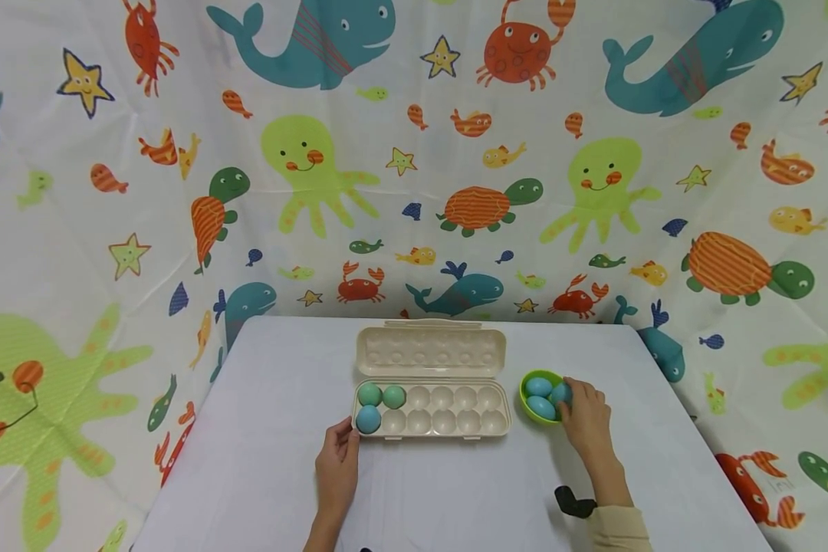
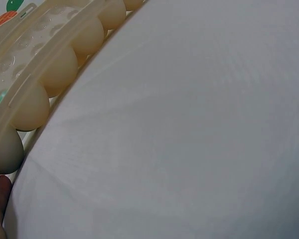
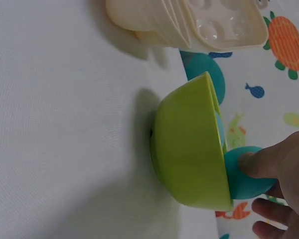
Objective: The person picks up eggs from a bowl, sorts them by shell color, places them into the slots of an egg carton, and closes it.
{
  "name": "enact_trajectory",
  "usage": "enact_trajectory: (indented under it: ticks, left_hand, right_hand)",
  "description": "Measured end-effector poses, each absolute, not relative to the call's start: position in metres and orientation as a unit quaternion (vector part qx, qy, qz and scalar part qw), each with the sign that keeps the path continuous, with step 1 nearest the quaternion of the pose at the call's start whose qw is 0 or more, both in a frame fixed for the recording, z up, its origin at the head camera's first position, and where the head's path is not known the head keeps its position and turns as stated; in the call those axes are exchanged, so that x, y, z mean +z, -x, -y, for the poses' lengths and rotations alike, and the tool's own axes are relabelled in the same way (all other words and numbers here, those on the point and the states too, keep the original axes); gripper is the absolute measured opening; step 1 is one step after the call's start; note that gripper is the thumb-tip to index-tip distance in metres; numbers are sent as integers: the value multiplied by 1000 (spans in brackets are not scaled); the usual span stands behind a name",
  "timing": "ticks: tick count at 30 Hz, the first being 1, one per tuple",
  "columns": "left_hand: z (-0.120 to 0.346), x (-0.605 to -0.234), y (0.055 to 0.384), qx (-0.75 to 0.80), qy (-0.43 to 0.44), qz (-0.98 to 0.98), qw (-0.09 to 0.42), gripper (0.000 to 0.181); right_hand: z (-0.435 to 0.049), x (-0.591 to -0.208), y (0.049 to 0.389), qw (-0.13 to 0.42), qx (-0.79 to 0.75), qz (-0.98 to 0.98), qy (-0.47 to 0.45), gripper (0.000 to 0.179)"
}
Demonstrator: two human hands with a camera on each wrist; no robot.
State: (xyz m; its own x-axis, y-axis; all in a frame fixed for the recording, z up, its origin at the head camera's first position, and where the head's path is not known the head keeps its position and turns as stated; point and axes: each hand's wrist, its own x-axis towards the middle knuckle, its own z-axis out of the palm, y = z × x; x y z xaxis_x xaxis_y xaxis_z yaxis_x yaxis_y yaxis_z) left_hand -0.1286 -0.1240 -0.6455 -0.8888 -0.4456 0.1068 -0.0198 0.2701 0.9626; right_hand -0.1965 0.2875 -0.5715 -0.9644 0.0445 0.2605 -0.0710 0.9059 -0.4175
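A beige egg carton [image 1: 431, 435] lies with its lid folded back on the table. Its back row has two green eggs [image 1: 369, 394] at the left end, and one blue egg [image 1: 369, 419] occupies the front-left cup. My left hand [image 1: 338, 468] holds the carton's front-left corner; only fingertips appear in the left wrist view. To the carton's right, a lime-green bowl [image 3: 189, 144] contains blue eggs [image 1: 540, 407]. Between thumb and fingers, my right hand [image 1: 586, 418] pinches another blue egg [image 3: 246, 174] at the bowl's right rim.
White cloth covers the table [image 1: 283, 368]. Behind it and along both sides hangs a curtain [image 1: 400, 192] printed with sea animals. A black strap end [image 1: 574, 502] sticks out beside my right wrist, near the beige sleeve [image 1: 619, 529].
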Motion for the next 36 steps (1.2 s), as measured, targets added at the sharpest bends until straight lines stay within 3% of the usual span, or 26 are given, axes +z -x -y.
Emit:
enact_trajectory:
  ticks: [12, 17, 24, 36]
  left_hand:
    - [125, -646, 128, -584, -143, 777, 188, 31]
    - [125, -645, 128, -582, -141, 779, 184, 31]
    - [125, -646, 128, -582, -133, 779, 192, 31]
    - [125, -648, 128, -575, -127, 782, 203, 30]
  right_hand:
    - [-270, -552, 204, 137, 323, 936, -10, 51]
    - [-246, -549, 207, 178, 344, 921, -37, 47]
    - [-205, -554, 210, 276, 328, 895, -126, 43]
    - [-137, -560, 203, 243, 347, 886, -190, 42]
